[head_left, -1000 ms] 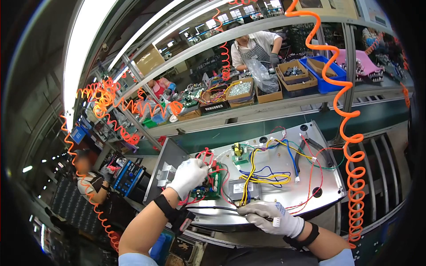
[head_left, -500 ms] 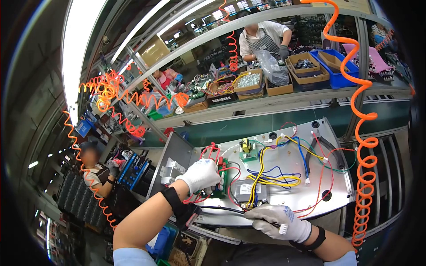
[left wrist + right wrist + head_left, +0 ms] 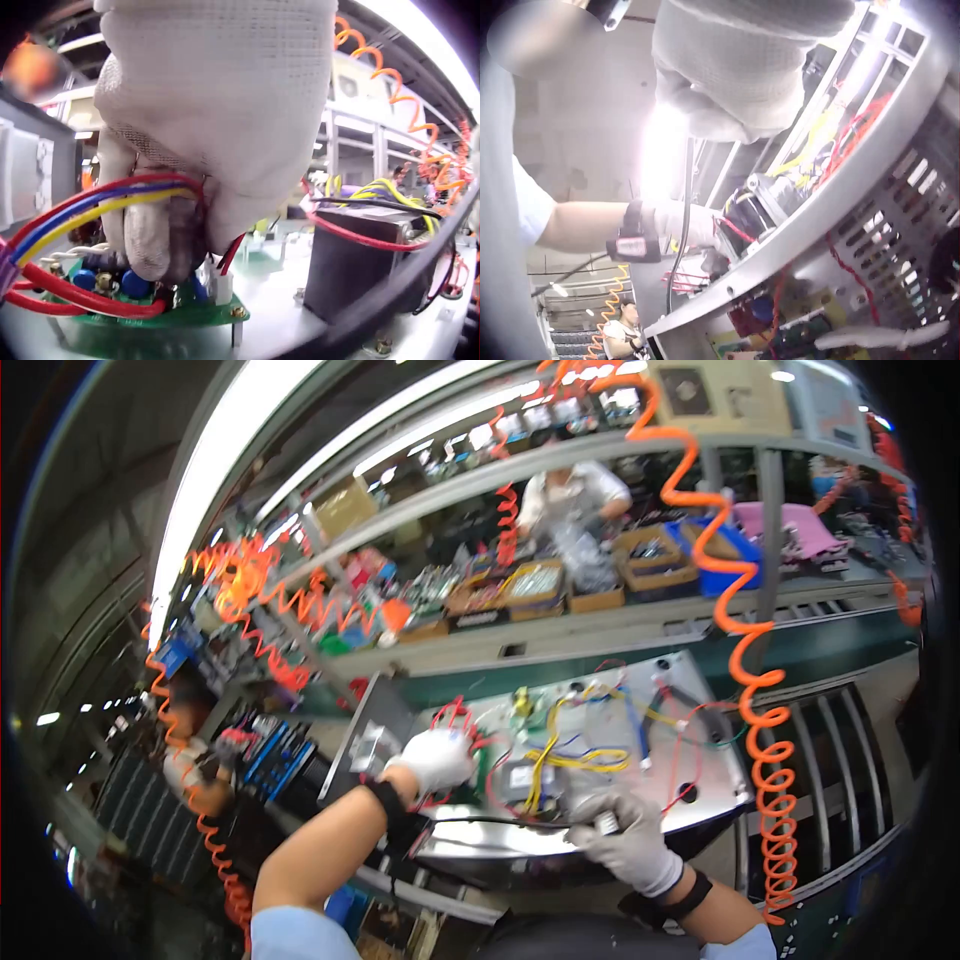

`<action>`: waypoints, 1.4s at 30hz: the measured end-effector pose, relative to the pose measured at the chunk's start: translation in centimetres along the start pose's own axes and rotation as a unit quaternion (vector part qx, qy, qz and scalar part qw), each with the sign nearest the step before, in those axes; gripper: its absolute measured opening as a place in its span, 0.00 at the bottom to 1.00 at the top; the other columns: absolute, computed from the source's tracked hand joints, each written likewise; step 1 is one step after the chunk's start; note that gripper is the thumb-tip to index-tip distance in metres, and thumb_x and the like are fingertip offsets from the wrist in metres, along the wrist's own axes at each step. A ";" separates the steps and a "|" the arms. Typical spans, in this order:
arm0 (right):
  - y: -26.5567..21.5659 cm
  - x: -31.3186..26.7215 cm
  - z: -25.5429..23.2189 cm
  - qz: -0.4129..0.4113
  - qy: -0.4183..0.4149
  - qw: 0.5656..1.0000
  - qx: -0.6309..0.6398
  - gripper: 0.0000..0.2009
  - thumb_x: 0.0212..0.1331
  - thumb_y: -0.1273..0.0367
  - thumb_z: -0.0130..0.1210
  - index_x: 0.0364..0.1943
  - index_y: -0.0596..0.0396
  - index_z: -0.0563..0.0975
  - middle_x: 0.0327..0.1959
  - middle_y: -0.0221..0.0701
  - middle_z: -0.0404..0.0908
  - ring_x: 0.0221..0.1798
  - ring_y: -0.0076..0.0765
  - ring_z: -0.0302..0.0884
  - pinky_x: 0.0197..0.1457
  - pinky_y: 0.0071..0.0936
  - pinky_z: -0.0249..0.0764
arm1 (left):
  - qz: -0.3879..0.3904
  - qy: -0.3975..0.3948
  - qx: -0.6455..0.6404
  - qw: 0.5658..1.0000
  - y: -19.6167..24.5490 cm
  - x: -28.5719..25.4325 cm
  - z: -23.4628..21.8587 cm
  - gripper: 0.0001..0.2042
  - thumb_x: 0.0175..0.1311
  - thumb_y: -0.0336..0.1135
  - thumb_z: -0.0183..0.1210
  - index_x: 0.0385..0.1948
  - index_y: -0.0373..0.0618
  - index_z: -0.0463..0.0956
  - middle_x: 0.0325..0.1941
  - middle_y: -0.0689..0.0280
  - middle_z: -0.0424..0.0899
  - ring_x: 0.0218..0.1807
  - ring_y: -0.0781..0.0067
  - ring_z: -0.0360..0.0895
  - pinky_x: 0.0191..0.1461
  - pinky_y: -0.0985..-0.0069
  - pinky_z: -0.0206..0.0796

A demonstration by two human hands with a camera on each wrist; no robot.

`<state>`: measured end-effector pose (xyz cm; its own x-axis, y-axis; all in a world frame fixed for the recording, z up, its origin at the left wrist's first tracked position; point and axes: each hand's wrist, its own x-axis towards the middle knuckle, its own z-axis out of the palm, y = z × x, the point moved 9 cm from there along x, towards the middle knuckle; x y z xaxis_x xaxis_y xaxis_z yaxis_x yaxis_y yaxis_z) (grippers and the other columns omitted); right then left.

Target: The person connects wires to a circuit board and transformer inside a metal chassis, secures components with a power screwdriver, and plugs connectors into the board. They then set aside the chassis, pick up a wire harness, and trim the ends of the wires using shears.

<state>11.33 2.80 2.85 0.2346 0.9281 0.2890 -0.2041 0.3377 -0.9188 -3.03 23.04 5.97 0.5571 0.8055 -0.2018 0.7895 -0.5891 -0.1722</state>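
Note:
My gloved left hand (image 3: pixel 440 760) is down at the green circuit board (image 3: pixel 150 319) on the left of the metal chassis (image 3: pixel 710 765). Its fingers pinch a set of red, blue and yellow wires (image 3: pixel 112 196) at the board; their ends are hidden by the fingers. Beside these fingers stands a white connector (image 3: pixel 221 287) on the board. Near the front edge of the chassis, my gloved right hand (image 3: pixel 635 845) grips a black cable (image 3: pixel 500 820), and a white plug (image 3: pixel 607 822) shows at its fingers.
A dark boxed component (image 3: pixel 356 259) stands right of the board. Yellow and blue wires (image 3: pixel 590 757) lie across the chassis. An orange coiled hose (image 3: pixel 765 730) hangs at the right. Behind, a shelf carries cardboard boxes (image 3: pixel 655 575) and a blue bin (image 3: pixel 735 575); another person (image 3: pixel 575 500) works there.
The head view has shifted and blurred. My right hand has turned, lifting the white plug to its upper side. My left hand stays at the circuit board.

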 end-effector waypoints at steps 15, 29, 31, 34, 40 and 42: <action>-7.1 0.7 2.6 -0.167 -0.006 0.953 -0.254 0.09 0.62 0.62 0.56 0.35 0.52 0.75 0.18 0.33 0.72 0.23 0.38 0.76 0.27 0.30 0.69 | 0.279 0.153 -0.283 0.905 11.9 -14.4 -8.2 0.12 0.57 0.25 0.57 0.44 0.39 0.77 0.31 0.56 0.79 0.34 0.57 0.78 0.36 0.66 0.69; -0.1 -0.2 -9.3 -0.036 0.106 0.978 -0.173 0.06 0.60 0.70 0.53 0.37 0.58 0.76 0.25 0.31 0.76 0.26 0.22 0.71 0.32 0.21 0.68 | -0.043 -0.029 -0.112 0.992 -0.7 1.1 -2.4 0.16 0.56 0.46 0.56 0.34 0.44 0.84 0.36 0.51 0.83 0.40 0.51 0.81 0.46 0.63 0.71; 0.3 -0.3 -9.8 -0.027 0.102 0.984 -0.147 0.06 0.60 0.71 0.53 0.38 0.59 0.76 0.26 0.32 0.77 0.26 0.23 0.73 0.31 0.22 0.69 | 0.021 -0.028 -0.003 0.999 -3.6 4.4 1.9 0.12 0.55 0.40 0.53 0.29 0.44 0.83 0.37 0.51 0.83 0.39 0.51 0.82 0.45 0.61 0.72; -0.5 -0.6 -9.9 -0.069 0.122 0.974 -0.178 0.06 0.59 0.72 0.54 0.38 0.59 0.76 0.26 0.33 0.78 0.25 0.25 0.74 0.30 0.23 0.69 | -0.025 -0.022 0.014 0.999 -0.9 2.3 -1.8 0.12 0.54 0.39 0.52 0.26 0.42 0.82 0.34 0.52 0.84 0.38 0.52 0.82 0.44 0.62 0.72; -0.1 -0.3 -9.9 -0.066 0.114 0.977 -0.167 0.05 0.57 0.75 0.55 0.37 0.60 0.77 0.25 0.34 0.78 0.25 0.27 0.74 0.29 0.23 0.69 | -0.057 -0.081 -0.066 0.993 -2.2 2.9 0.2 0.13 0.54 0.40 0.52 0.28 0.41 0.81 0.32 0.50 0.83 0.39 0.49 0.81 0.46 0.61 0.72; 0.1 -0.3 -9.9 -0.063 0.112 0.978 -0.166 0.05 0.56 0.75 0.55 0.36 0.60 0.77 0.26 0.34 0.78 0.25 0.27 0.74 0.29 0.23 0.69 | -0.018 -0.067 -0.016 0.997 -2.1 3.6 0.5 0.14 0.54 0.40 0.52 0.29 0.41 0.82 0.34 0.49 0.83 0.41 0.48 0.81 0.48 0.61 0.71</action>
<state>20.64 1.02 0.07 0.4473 0.8125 0.3738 0.1509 0.3434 -0.9270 -2.77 27.17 5.09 0.4903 0.8097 -0.3226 0.8177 -0.5554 -0.1512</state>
